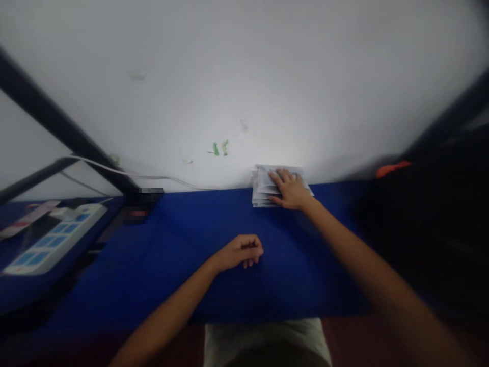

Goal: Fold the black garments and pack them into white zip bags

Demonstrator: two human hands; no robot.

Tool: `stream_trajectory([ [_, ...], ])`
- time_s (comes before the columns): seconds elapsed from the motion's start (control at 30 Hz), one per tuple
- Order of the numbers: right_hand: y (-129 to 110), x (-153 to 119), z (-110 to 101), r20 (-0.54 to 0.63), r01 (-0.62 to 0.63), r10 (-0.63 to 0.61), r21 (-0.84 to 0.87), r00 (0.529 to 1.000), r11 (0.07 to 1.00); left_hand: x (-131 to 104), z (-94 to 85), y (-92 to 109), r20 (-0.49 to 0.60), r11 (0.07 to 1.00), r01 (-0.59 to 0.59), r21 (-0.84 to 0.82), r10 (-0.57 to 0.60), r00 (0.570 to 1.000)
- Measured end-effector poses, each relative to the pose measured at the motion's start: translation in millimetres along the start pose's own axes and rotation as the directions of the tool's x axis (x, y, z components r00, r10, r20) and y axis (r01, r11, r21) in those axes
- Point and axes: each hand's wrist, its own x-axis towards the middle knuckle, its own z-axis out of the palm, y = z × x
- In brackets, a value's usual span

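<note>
My right hand (pixel 289 189) lies with its fingers spread on top of a stack of flat white packets (pixel 263 191), which look like paper or thin plastic. Some dark print shows between the fingers, too small to read. The stack rests on the blue tabletop (pixel 191 224), at its back edge against the wall. Nearer to me, my left hand (pixel 240 251) hovers over or rests on the blue surface, its fingers curled in and the thumb against them. Nothing shows in it, and it is apart from the stack.
To the left lies a white power strip (pixel 57 239) with blue sockets. A white cable (pixel 153 177) runs along the wall (pixel 305 92). A dark metal post (pixel 72 122) slants at the left. Something black and bulky (pixel 428 224) fills the right, with an orange item (pixel 393 168) by it.
</note>
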Motion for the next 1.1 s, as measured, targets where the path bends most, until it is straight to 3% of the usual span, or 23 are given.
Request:
stream_trajectory([
  [0.23,-16.2,15.9,11.5,0.083,-0.019,0.019,0.006,0.996,1.000,3.7,3.3,-4.8,0.034,0.997,0.033,0.074,-0.035,0.999],
  [0.5,-19.4,7.3,26.5,0.073,-0.031,0.031,0.008,0.997,0.999,5.9,2.8,-5.4,-0.005,0.998,0.002,0.058,-0.002,1.000],
  [0.87,-15.9,7.5,16.5,0.105,-0.039,0.039,0.001,0.994,0.999,21.1,-7.8,-10.6,-0.215,0.958,-0.025,0.287,0.089,0.972],
  [0.97,-16.6,4.0,7.1,0.046,-0.018,0.015,0.057,0.999,0.998,31.7,-21.6,-8.8,-0.267,0.876,0.009,0.482,0.137,0.954],
  [1.1,-37.8,-11.1,-3.8,-0.178,0.007,0.036,0.235,0.983,0.972,46.4,-43.4,-3.2,-0.325,0.774,0.081,0.628,0.166,0.931],
])
